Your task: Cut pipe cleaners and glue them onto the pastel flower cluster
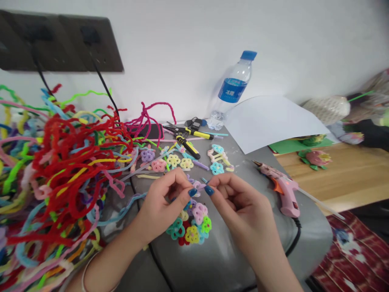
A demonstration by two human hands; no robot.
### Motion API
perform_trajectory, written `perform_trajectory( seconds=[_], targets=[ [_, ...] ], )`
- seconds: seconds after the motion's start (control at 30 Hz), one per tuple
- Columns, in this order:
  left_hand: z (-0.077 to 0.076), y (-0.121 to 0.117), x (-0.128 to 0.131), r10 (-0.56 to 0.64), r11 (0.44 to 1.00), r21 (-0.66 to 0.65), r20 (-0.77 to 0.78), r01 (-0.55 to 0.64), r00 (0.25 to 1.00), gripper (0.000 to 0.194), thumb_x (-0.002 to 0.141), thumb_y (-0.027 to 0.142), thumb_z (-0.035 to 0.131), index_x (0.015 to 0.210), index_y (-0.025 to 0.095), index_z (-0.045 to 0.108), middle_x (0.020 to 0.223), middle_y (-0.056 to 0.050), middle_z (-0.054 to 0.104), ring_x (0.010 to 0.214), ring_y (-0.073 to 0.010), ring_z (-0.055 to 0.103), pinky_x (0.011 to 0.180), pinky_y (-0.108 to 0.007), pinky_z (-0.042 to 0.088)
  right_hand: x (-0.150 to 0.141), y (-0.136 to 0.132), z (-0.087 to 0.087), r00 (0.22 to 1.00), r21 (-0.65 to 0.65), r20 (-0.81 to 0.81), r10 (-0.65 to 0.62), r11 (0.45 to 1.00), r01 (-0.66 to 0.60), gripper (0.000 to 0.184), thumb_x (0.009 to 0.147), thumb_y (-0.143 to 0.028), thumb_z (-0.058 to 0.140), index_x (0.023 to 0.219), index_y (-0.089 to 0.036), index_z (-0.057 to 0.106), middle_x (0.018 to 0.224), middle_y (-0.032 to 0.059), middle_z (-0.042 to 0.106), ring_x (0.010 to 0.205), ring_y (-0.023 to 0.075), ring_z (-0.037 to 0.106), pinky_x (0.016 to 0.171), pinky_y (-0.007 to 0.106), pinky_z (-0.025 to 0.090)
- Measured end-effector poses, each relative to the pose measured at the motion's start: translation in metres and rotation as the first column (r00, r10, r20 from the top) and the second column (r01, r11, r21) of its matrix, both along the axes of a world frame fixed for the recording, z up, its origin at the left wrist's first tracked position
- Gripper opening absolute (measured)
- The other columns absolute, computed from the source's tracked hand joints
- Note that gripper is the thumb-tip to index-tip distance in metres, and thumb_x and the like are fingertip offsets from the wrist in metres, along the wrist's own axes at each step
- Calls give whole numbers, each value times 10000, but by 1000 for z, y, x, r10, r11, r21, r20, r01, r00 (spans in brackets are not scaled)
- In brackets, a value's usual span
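Observation:
Between my fingertips is a small pale purple pipe-cleaner flower (pixel 198 187). My left hand (pixel 170 200) pinches its left side with thumb and forefinger, and my right hand (pixel 243 207) pinches its right side. Just below them lies a cluster of colourful pipe-cleaner flowers (pixel 192 234), partly covered by my left hand. Behind my hands, loose finished flowers in pink (pixel 158 165), yellow (pixel 174 161) and purple (pixel 147 155) rest on the grey table (pixel 212 263). A blue and cream flower piece (pixel 217 167) sits just beyond my right hand.
A big tangle of pipe cleaners (pixel 75 162) fills the left. Pliers (pixel 187 146) with yellow-black handles lie at the back, near a water bottle (pixel 233 87) and white paper (pixel 273 119). A pink glue gun (pixel 287 192) with a cord lies right. Wall sockets (pixel 60 44) hold plugs.

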State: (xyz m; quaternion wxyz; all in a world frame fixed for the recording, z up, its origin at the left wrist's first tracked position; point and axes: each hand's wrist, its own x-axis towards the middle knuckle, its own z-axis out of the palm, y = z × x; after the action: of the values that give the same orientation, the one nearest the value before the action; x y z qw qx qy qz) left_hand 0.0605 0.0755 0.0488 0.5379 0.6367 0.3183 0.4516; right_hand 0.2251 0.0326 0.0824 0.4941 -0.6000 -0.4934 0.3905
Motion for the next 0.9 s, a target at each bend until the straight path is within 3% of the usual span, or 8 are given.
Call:
perform_trajectory(
  seconds=[0.13, 0.53, 0.7, 0.9],
  targets=[
    [0, 0, 0, 17, 1000, 0, -1, -17, 1000, 310, 986, 426, 638, 772, 213, 567, 715, 24, 498, 641, -133, 463, 587, -268, 371, -1, 1, 0, 1000, 1, -5, -5, 1000, 5, 175, 821, -365, 701, 788, -200, 654, 535, -89, 331, 487, 100, 315, 464, 235, 233],
    [4, 2, 0, 11, 1000, -26, -41, -12, 999, 190, 927, 263, 630, 756, 218, 558, 697, 25, 493, 643, -138, 467, 588, -274, 366, 0, 1, 0, 1000, 12, 0, -6, 1000, 6, 106, 799, -296, 663, 763, -199, 640, 530, -98, 309, 482, 92, 294, 468, 241, 214],
    [3, 6, -2, 9, 998, -53, -162, -18, 987, 137, 904, 314, 620, 812, 214, 608, 688, 15, 510, 640, -154, 474, 573, -296, 337, 13, 1, 1, 997, -18, 60, 49, 999, -48, 82, 831, -271, 653, 796, -198, 663, 560, -91, 322, 507, 94, 309, 492, 248, 222],
    [0, 9, -4, 21, 998, -55, -193, -32, 981, 146, 910, 324, 608, 829, 206, 638, 675, 27, 496, 617, -140, 454, 566, -288, 328, 22, 8, 7, 979, -98, 121, 165, 983, -154, 133, 836, -314, 641, 794, -189, 656, 550, -99, 297, 503, 90, 271, 491, 254, 205]
  ],
)
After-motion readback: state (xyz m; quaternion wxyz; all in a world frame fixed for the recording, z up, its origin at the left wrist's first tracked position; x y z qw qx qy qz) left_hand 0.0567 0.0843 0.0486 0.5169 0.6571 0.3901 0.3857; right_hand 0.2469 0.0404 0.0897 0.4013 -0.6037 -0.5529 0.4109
